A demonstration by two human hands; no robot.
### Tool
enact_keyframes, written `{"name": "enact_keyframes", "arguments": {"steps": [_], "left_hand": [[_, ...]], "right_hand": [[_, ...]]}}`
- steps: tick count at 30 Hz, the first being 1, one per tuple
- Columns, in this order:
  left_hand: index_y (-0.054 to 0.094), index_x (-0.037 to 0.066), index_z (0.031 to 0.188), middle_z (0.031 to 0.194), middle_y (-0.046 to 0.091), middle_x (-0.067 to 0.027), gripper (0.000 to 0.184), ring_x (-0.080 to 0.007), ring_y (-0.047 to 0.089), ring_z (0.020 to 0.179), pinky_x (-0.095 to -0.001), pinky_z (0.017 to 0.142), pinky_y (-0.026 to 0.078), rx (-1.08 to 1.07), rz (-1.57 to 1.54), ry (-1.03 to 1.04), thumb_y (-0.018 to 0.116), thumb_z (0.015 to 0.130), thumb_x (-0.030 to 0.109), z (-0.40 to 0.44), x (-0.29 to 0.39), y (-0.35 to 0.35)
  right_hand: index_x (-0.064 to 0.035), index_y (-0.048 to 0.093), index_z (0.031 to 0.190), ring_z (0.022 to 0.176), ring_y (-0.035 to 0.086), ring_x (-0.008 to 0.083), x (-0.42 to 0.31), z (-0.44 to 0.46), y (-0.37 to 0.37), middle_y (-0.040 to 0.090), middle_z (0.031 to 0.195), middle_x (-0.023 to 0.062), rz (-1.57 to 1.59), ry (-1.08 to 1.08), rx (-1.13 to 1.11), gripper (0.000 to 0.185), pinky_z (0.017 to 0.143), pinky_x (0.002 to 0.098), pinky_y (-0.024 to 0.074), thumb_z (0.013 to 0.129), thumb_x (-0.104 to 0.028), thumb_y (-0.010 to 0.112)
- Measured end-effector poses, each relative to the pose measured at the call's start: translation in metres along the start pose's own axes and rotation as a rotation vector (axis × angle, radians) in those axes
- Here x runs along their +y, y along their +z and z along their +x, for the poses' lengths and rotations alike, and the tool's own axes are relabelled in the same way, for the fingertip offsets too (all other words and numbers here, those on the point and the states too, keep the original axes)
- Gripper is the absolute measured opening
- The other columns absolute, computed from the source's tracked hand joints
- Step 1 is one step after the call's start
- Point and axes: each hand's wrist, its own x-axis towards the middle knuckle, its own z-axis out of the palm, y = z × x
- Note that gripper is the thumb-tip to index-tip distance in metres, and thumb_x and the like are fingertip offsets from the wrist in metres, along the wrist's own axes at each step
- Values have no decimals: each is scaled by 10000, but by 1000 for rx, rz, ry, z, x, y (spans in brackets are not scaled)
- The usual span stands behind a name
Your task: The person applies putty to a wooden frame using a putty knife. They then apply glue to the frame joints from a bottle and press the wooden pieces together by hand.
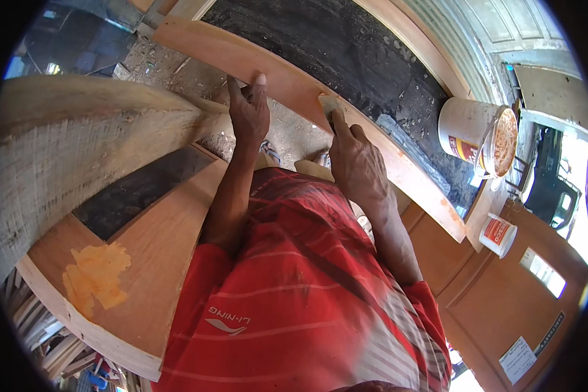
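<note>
A putty knife [331,108] is gripped in my right hand [360,160]. Its blade, with pale orange putty on it, meets the face of a long reddish-brown wooden board [281,81]. My left hand [249,117] is farther along at the board's near edge. Its thumb overlaps the board and its index finger is stretched out apart from the thumb; the other fingers are partly hidden. The board forms one side of a wooden frame around a dark, dusty panel [346,39]. Lighter putty smears show toward the board's right end.
A putty-smeared white bucket [460,130] stands on the right of the panel, with a smaller white tub [498,235] below it. To my left are a thick pale timber [98,144] and another wooden panel [150,294] with an orange putty patch. Scrap wood lies at the lower left.
</note>
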Motion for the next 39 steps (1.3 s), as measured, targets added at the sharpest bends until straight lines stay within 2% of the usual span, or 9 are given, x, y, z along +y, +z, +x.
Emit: {"name": "enact_keyframes", "arguments": {"steps": [2, 5, 8, 16, 20, 23, 25, 28, 39], "left_hand": [[522, -27, 1400, 1139, 676, -135, 481, -167, 645, 955, -342, 844, 543, -7, -33, -69, 634, 1100, 333, -3, 3, 0], [185, -31, 1668, 1275, 656, -198, 806, -224, 675, 1097, -335, 926, 559, -106, -202, -235, 667, 1082, 243, -2, 9, -3], [456, 7, 1462, 1076, 662, -100, 563, -142, 644, 934, -344, 850, 557, -121, -251, -294, 689, 1075, 344, -24, 12, 3], [341, 0, 1578, 1100, 677, -106, 724, -154, 653, 994, -366, 890, 559, -193, -258, -261, 705, 1065, 359, -29, 3, 0], [189, -1, 1667, 1130, 681, -116, 858, -163, 651, 1024, -373, 899, 556, -218, -282, -218, 695, 1069, 348, -26, 0, -3], [129, -25, 1680, 1284, 632, -172, 868, -191, 640, 1083, -314, 913, 556, -222, -257, -235, 691, 1073, 240, -25, 5, -5], [150, -15, 1676, 1319, 615, -180, 851, -196, 637, 1098, -324, 926, 560, -230, -296, -231, 693, 1072, 239, -25, 10, -5], [181, -4, 1669, 1351, 599, -181, 826, -200, 630, 1118, -337, 941, 564, -252, -337, -243, 698, 1068, 230, -23, 12, -4], [172, 0, 1685, 1356, 606, -169, 888, -201, 623, 1130, -337, 942, 558, -234, -326, -270, 737, 1044, 241, -23, 9, -6]], "right_hand": [[-13, 482, 1515, 820, 708, 459, -1, -6, 5, 681, 956, 248, 23, -1, 34, 556, 776, 586, 558, 976, -83, 593], [-13, 506, 1488, 827, 706, 457, 2, -13, 9, 690, 964, 263, 4, -21, 57, 517, 817, 588, 547, 981, -77, 591], [-10, 520, 1452, 836, 700, 470, 5, -14, 12, 695, 978, 281, 55, -36, 91, 472, 835, 593, 538, 991, -86, 589], [14, 522, 1361, 919, 690, 547, -20, 1, 7, 672, 987, 363, 226, 165, -9, 382, 833, 603, 557, 1003, -104, 582], [91, 549, 1375, 873, 723, 509, -20, 16, 27, 719, 934, 336, 222, 182, 30, 436, 809, 566, 556, 1009, -144, 584], [106, 558, 1294, 844, 723, 515, -22, 16, 29, 719, 886, 338, 180, 164, 5, 383, 786, 581, 555, 997, -136, 576], [98, 568, 1219, 839, 720, 517, -26, 16, 15, 717, 875, 338, 215, 232, -140, 323, 780, 586, 555, 992, -131, 570], [77, 564, 1113, 811, 717, 523, -23, 17, 15, 716, 870, 339, 205, 155, 43, 241, 775, 587, 559, 994, -133, 561], [60, 576, 1201, 844, 730, 495, -6, 12, 19, 719, 874, 321, 200, 156, 27, 275, 767, 565, 572, 989, -114, 574]]}}
